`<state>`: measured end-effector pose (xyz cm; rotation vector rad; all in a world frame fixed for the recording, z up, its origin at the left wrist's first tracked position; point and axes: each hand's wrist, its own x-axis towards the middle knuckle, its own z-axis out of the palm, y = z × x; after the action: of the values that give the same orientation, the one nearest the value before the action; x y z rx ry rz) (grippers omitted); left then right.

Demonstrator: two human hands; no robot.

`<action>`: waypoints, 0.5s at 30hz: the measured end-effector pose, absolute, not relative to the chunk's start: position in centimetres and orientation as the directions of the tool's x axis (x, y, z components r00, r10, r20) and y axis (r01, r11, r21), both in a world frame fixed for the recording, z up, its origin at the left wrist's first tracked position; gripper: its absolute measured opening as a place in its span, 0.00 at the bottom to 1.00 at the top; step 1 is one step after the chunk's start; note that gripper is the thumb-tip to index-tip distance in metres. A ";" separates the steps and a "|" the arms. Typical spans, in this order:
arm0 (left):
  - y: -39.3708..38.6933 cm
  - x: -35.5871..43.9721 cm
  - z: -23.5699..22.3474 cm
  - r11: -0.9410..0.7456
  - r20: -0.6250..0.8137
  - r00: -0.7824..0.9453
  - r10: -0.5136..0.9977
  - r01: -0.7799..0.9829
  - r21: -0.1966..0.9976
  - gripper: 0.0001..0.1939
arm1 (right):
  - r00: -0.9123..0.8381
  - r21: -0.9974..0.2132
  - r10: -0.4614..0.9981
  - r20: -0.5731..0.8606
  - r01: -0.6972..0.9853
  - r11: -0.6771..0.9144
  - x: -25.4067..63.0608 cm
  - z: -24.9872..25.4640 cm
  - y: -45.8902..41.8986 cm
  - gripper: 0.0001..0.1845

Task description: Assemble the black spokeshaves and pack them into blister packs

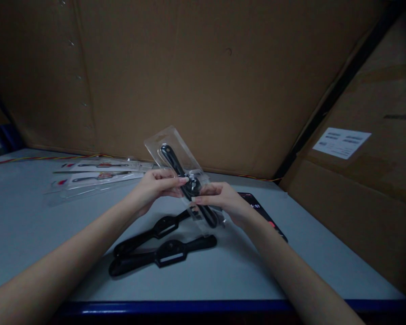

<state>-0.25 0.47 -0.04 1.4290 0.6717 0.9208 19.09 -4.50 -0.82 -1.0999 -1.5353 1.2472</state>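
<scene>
We pinch a clear blister pack [165,146] around a black spokeshave [172,162], held tilted above the desk [37,234] between left hand [155,186] and right hand [223,202], the fingers [179,180] closed on the plastic. Two loose spokeshaves [165,255] lie below, with sealed packs [98,176] beyond, a phone [260,210] beside the right hand, and cardboard boxes [189,76] behind.
</scene>
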 end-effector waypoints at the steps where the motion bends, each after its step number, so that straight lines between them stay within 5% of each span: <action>1: 0.5 -0.3 0.0 -0.087 0.140 0.510 0.849 -0.127 0.988 0.11 | -0.258 -0.987 0.963 0.083 0.114 0.115 19.1 -0.9 -4.5 0.08; 10: 0.6 -0.4 0.0 -0.053 0.107 0.453 0.885 -0.130 0.990 0.10 | -0.313 -0.997 0.949 0.024 0.065 0.047 19.6 -0.6 -4.5 0.16; 15: 1.6 -1.2 0.3 0.061 0.003 0.279 0.960 -0.221 0.973 0.12 | -0.099 -0.979 0.984 0.149 0.124 0.161 21.2 -0.4 -3.5 0.21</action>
<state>-1.25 1.63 0.33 1.1407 0.8525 1.0815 21.19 -3.45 -0.39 -1.1427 -1.4420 1.0906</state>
